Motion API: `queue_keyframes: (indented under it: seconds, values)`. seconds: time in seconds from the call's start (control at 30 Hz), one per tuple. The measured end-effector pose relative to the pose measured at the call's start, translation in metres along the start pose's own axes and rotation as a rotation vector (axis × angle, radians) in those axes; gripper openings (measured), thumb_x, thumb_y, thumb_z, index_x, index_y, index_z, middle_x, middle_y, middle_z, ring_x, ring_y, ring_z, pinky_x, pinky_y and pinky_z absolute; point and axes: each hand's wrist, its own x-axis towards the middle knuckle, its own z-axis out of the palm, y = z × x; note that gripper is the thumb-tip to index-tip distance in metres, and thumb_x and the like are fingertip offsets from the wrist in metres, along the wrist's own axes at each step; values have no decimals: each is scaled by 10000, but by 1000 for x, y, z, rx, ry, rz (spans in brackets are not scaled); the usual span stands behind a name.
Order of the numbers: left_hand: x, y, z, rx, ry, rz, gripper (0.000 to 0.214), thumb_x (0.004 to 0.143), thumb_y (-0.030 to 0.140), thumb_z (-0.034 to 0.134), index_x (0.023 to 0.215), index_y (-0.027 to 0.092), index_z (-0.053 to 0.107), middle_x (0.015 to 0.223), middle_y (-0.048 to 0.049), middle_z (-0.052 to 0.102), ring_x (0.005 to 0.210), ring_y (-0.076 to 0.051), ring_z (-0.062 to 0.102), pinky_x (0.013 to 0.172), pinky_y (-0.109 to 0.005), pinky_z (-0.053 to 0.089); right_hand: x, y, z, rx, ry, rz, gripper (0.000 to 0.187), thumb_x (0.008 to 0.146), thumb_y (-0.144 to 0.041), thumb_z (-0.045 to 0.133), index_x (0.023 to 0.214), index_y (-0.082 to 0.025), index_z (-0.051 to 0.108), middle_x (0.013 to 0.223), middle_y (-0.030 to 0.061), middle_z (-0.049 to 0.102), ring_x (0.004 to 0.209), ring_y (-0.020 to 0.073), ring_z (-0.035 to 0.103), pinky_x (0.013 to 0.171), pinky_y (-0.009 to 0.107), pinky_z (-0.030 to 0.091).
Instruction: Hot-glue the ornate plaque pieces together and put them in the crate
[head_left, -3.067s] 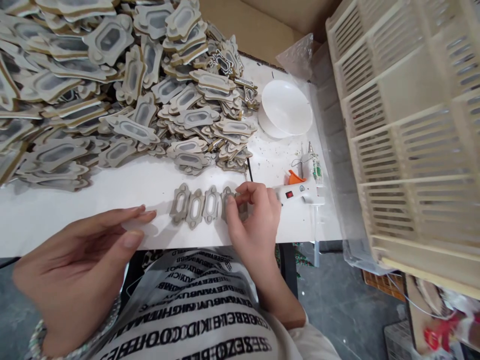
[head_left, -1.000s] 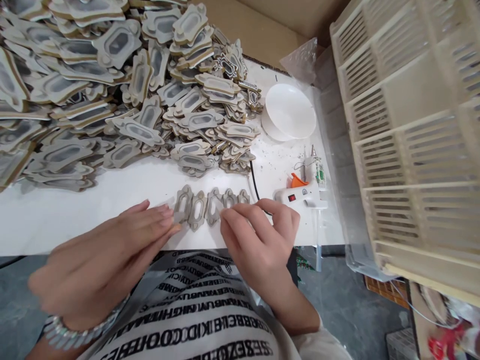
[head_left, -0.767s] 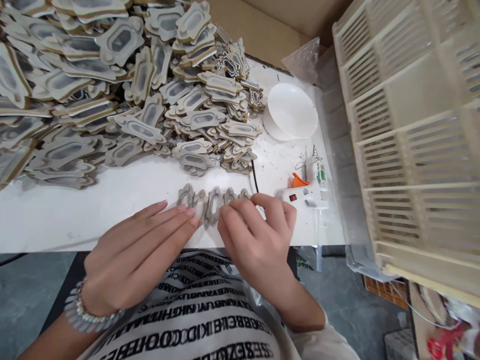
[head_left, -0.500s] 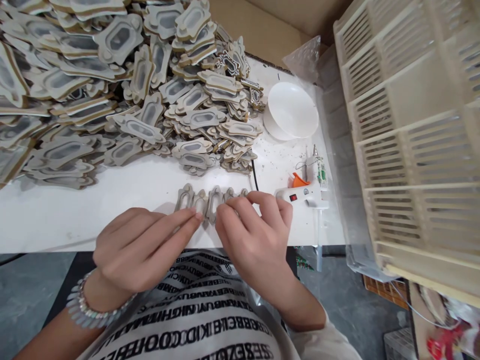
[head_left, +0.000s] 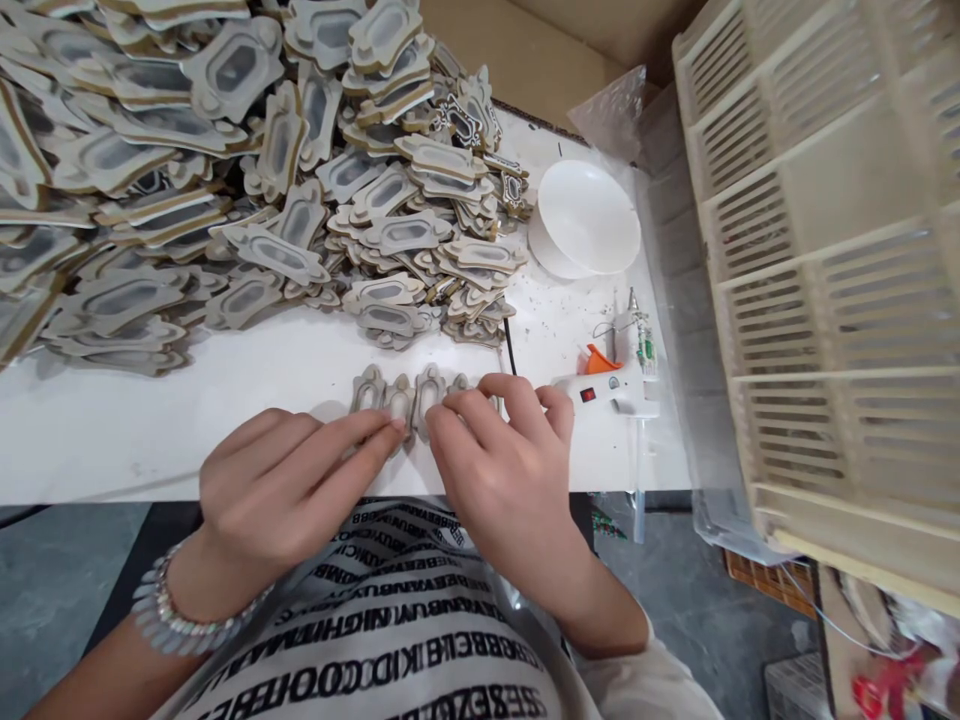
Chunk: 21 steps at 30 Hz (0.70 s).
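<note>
A short row of small grey frame-shaped pieces (head_left: 429,390) lies side by side near the table's front edge. My left hand (head_left: 292,485), with a beaded bracelet at the wrist, pinches thumb and finger together at the lower end of the second frame-shaped piece (head_left: 399,400) from the left. Over the right end of the row, my right hand (head_left: 510,465) is closed with its fingers curled down. Its fingertips are hidden, so what they grip cannot be made out. The leftmost piece (head_left: 369,388) lies untouched.
A big heap of similar frame-shaped pieces (head_left: 247,250) covers the table's back left. To the right are a white bowl (head_left: 589,220), a white glue gun (head_left: 634,390) with an orange tip part (head_left: 602,358), and a tall cream plastic crate (head_left: 832,290). The white table (head_left: 90,430) ends just before my body.
My right hand has shifted slightly left along the row, and its fingers have moved a little. My left hand has moved slightly, with its pinch still at the same piece.
</note>
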Motion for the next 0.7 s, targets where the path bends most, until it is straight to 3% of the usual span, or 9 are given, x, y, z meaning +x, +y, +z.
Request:
queue_keyframes:
  seconds: [0.2,0.37,0.57,0.7]
  values:
    - [0,-2,6,-65,0,-83,150,887,169,678,944,296,736,921,-12,808,619,-186,687,556,-324,479,-1,4,2,39,-6,1,153,912,-165,678,769,-217,665,827,-15,736,887,208,543,760,377,309]
    - [4,-1,6,-105,-7,-90,110,873,173,709,948,249,737,909,-32,806,599,-171,664,556,-319,484,-2,8,3,106,-16,10,58,921,-208,689,864,-216,700,840,-17,745,870,209,545,755,372,308]
    - [3,-1,6,-173,-45,-118,115,873,128,709,970,190,709,891,-24,791,692,-173,688,602,-329,508,-6,13,1,147,-2,97,125,977,-234,599,952,-198,716,923,-3,758,907,218,544,791,381,331]
    - [3,-1,7,-150,-52,-96,124,865,119,721,974,172,696,901,-26,789,709,-182,692,586,-342,505,-10,14,3,139,-12,82,173,964,-169,580,1071,-200,712,1071,5,762,967,228,535,818,383,343]
